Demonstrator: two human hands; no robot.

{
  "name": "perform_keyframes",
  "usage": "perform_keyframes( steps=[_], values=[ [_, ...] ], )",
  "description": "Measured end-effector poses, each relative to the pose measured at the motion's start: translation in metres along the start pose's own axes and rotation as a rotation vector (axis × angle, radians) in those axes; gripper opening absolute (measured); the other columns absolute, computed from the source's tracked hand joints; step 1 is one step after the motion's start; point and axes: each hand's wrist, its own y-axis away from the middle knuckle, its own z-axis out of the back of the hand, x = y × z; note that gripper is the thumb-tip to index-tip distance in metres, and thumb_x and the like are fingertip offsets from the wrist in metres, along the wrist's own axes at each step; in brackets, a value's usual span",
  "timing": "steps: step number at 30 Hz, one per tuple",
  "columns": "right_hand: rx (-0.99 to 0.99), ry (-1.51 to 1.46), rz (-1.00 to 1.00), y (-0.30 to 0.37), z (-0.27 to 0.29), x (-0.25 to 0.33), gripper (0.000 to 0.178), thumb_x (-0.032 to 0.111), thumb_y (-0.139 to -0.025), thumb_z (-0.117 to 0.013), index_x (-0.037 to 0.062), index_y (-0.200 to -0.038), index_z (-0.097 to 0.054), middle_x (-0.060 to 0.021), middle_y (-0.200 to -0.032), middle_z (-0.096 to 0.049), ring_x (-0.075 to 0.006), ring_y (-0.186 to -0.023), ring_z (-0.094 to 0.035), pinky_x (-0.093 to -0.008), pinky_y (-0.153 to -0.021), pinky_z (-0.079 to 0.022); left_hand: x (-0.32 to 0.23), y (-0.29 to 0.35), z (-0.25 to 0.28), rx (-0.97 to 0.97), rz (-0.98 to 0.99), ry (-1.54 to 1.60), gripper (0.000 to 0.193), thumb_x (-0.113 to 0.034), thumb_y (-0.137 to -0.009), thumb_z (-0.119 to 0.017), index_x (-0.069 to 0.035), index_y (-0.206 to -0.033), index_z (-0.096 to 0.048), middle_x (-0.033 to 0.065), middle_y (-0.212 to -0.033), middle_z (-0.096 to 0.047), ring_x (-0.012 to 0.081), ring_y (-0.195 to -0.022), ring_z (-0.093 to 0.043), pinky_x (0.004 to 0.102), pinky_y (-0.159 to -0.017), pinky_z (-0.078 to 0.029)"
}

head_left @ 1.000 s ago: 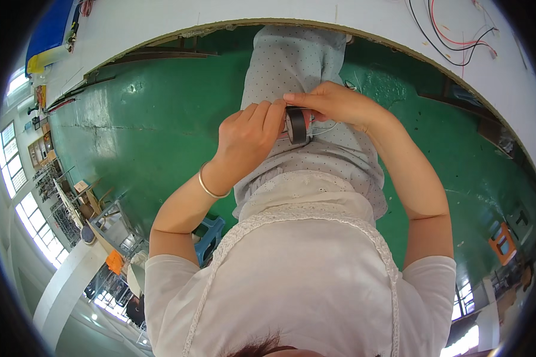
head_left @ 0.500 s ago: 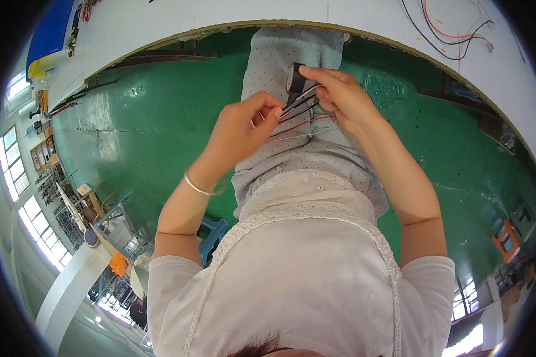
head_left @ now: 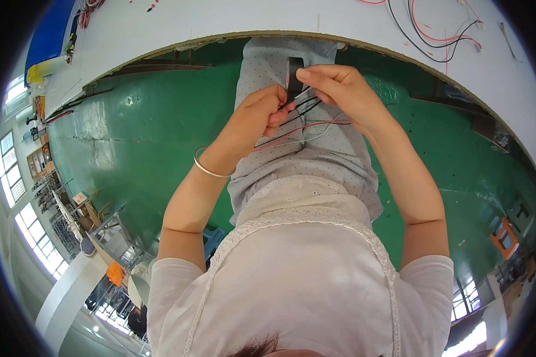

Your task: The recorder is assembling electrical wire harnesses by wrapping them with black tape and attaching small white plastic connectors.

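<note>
The tape [head_left: 294, 88] was on edge between the hands, wires [head_left: 313, 124] strung just beside it. The left hand's [head_left: 257, 116] fingers were curled nearly closed on the wires; the right hand's [head_left: 349, 94] thumb and fingers pinched them beside the tape, and whether they also gripped the tape I couldn't tell. Beneath were the trousers [head_left: 330, 149]; beyond, the table [head_left: 232, 18].

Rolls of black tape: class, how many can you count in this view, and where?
1: the black tape roll, over the dotted trousers, touching the right hand. Others could be hidden or too small to make out.
</note>
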Motion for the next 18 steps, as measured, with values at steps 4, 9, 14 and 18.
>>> perform_keyframes(
  steps=[4,9,14,18],
  values=[
    [-0.006,0.0,0.044,0.002,0.0,-0.001,0.025,0.032,-0.091,-0.069,0.0069,-0.091,-0.073,0.0075,-0.067,-0.049,-0.0026,-0.063,-0.038,-0.0217,-0.058,-0.029,0.001,-0.003,0.011,0.154,0.13,0.324,0.011,-0.011,-0.084,-0.039,-0.005,-0.085,-0.048,-0.006,-0.061,-0.03,0.0051,-0.05,-0.02,0.023,-0.043,-0.016],
    [0.215,-0.098,0.227,0.005,0.011,-0.012,0.022,0.027,-0.091,-0.067,0.0053,-0.089,-0.071,0.0035,-0.08,-0.057,-0.0054,-0.076,-0.047,-0.0225,-0.066,-0.033,0.012,-0.004,0.02,0.404,0.198,0.593,0.008,-0.013,-0.082,-0.039,-0.01,-0.076,-0.041,-0.0067,-0.058,-0.024,0.0067,-0.048,-0.018,0.0235,-0.041,-0.014],
    [0.45,-0.089,0.343,0.005,0.026,-0.004,0.025,0.025,-0.09,-0.064,0.0008,-0.086,-0.065,-0.0004,-0.086,-0.058,-0.012,-0.086,-0.051,-0.0276,-0.076,-0.037,0.003,0.004,0.014,0.393,0.118,0.706,0.021,-0.022,-0.091,-0.045,-0.01,-0.074,-0.042,-0.0076,-0.057,-0.023,0.0059,-0.049,-0.018,0.0235,-0.042,-0.014],
    [0.351,0.043,0.275,0.011,0.017,0.012,0.031,0.031,-0.091,-0.064,0.0013,-0.087,-0.066,0.0003,-0.084,-0.059,-0.0107,-0.08,-0.051,-0.0258,-0.072,-0.037,0.002,0.008,0.009,0.161,-0.068,0.208,0.03,-0.028,-0.092,-0.062,-0.009,-0.074,-0.047,-0.0083,-0.056,-0.032,0.0033,-0.049,-0.027,0.023,-0.042,-0.02]
  ],
)
